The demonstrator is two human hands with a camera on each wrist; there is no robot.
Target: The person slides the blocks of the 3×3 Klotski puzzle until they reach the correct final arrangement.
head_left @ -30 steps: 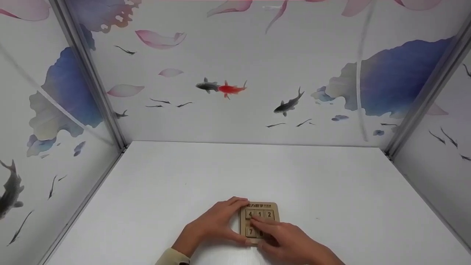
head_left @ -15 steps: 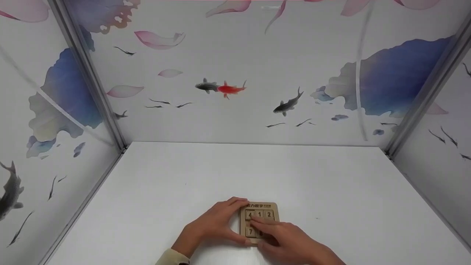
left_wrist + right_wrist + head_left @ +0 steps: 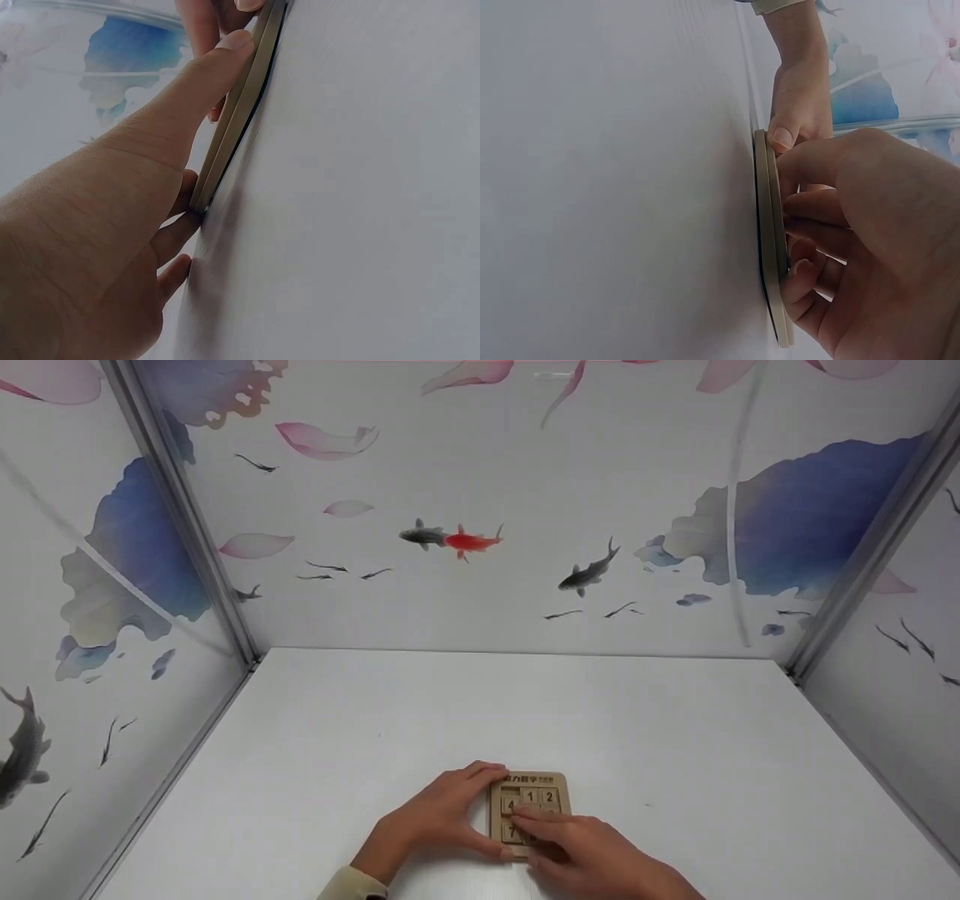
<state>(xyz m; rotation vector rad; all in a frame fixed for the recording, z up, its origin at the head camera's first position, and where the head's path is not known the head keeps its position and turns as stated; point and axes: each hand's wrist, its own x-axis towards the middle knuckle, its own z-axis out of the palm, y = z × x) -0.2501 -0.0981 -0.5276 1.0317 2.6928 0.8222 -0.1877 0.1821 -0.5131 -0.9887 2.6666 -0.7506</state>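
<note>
A small wooden number sliding puzzle (image 3: 551, 779) lies flat on the white table. My left hand (image 3: 446, 808) grips its left side, fingers at the far corner and thumb at the near edge. From the right, my right hand (image 3: 596, 849) reaches over the board. One of its fingertips presses the tile marked 4 (image 3: 509, 803), which sits just below a gap at the top left. Tiles 1 (image 3: 530, 796) and 2 (image 3: 550, 796) show beside that gap. In the right wrist view, curled fingers lie along the puzzle's edge (image 3: 769, 247). My right hand hides several lower tiles.
The white table (image 3: 360, 712) stretches beyond and to both sides of the puzzle. White panels (image 3: 480, 607) printed with fish and petals enclose it at the back and sides, with metal posts (image 3: 202, 547) at the corners.
Tile 4 has slid toward me from the top row, leaving a gap above it. The right fingertip moved slightly with it. My left hand has stayed put.
</note>
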